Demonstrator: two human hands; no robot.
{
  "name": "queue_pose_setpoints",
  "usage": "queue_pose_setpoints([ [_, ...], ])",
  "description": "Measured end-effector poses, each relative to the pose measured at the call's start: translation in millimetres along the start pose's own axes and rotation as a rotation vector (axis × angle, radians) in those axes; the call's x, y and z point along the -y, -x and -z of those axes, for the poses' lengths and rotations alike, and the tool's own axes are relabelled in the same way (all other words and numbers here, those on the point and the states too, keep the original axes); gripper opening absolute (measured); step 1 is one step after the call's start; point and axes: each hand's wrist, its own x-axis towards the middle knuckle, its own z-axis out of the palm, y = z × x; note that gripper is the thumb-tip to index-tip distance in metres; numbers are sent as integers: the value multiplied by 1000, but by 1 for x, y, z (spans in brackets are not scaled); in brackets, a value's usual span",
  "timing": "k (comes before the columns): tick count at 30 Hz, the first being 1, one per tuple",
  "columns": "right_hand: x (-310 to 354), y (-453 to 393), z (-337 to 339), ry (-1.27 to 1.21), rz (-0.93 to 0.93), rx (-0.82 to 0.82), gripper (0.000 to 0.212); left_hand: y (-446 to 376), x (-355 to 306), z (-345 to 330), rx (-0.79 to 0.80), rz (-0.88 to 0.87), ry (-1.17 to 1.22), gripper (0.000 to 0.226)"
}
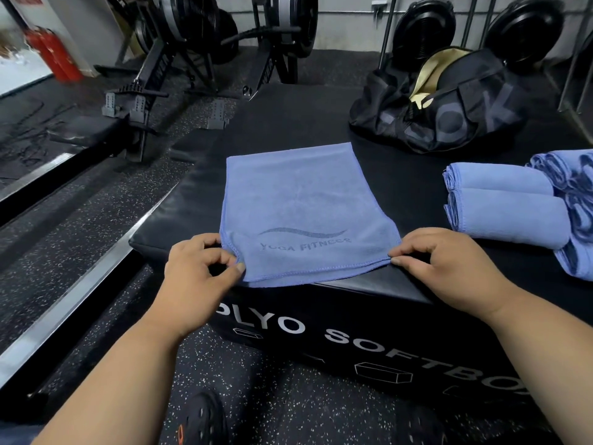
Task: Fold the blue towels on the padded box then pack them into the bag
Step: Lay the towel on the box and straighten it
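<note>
A soft blue microfibre towel [305, 207] lies flat on the smooth black padded box [401, 175], a rectangle with stitched hems and a faint wave logo over the words "YOGA FITNESS" near its near edge, which slightly overhangs the box's near rim. The left hand [195, 271] pinches the towel's near left corner between thumb and curled forefinger, the other fingers loosely bent; the right hand [449, 264] pinches the near right corner the same way, fingers curled together over the hem. To the right on the box top lie two folded towels [503, 207], plump rounded bundles side by side, and just beyond them at the right edge a looser heap of blue towels [577, 207] with rippled folded edges. At the far right of the box sits a black mesh duffel bag [449, 104], slumped and unzipped, showing a pale tan lining and large grey letters on its side. The box's near vertical face is glossy black vinyl printed in white with "PLYO SOFTBOX" and small box outlines. It rests on speckled black rubber flooring [96, 226]. Black rowing machines [179, 59] stand at the far left, and a red fire extinguisher [51, 53] is beyond them.
</note>
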Motion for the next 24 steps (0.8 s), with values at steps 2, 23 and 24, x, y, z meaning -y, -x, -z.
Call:
queue_pose_setpoints([
  [2,0,-3,-1,28,-1,-10,10,0,-4,-2,-24,19,16,16],
  [23,-10,-39,-12,378,-161,-99,54,-55,-42,-32,-250,79,-28,10],
  [24,-9,-40,-12,386,-166,-101,55,-55,-41,-32,-248,68,-33,9],
])
